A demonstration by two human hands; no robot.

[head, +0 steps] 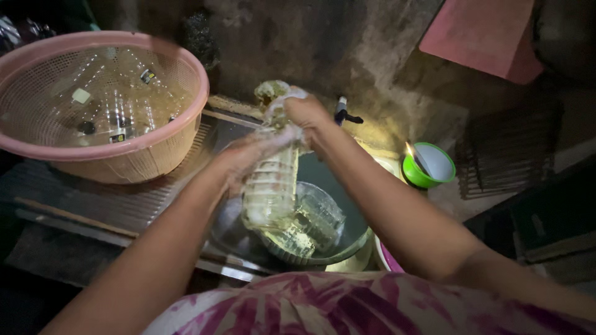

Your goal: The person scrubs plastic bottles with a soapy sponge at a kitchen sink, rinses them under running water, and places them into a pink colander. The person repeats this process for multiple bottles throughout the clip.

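clear plastic bottle (pixel 271 186), ribbed and soapy, held upright and slightly tilted between both hands over a metal basin (pixel 354 239). left hand (pixel 245 158) wraps the bottle's upper body from the left side, fingers curled around it and pressed against the plastic; blurred, so each finger cannot be told apart. right hand (pixel 308 118) sits on top near the bottle's neck, fingers closed down on a foamy sponge (pixel 276 99) that bulges out just past the fingertips, touching the bottle's top. whether the thumb is under or beside the sponge cannot be told.

below the fingers, the bottle's base dips toward a clear glass jar (pixel 320 217) lying in the basin, just beside the bottle's lower end, touching or nearly so. a pink bowl rim (pixel 385 257) shows at the basin's right edge, under the right forearm.

well left of the left fingers, a pink mesh basket (pixel 102 105) stands on a ribbed drainboard (pixel 124 198), with clear bottles and small caps inside. right of the right fingers, near, a small dark tap (pixel 343 111) on the wall; further right, a green bowl (pixel 428 164) with a white inside and a stick in it. a red board (pixel 484 34) leans up at top right. scene dim, lit spot around the tap.
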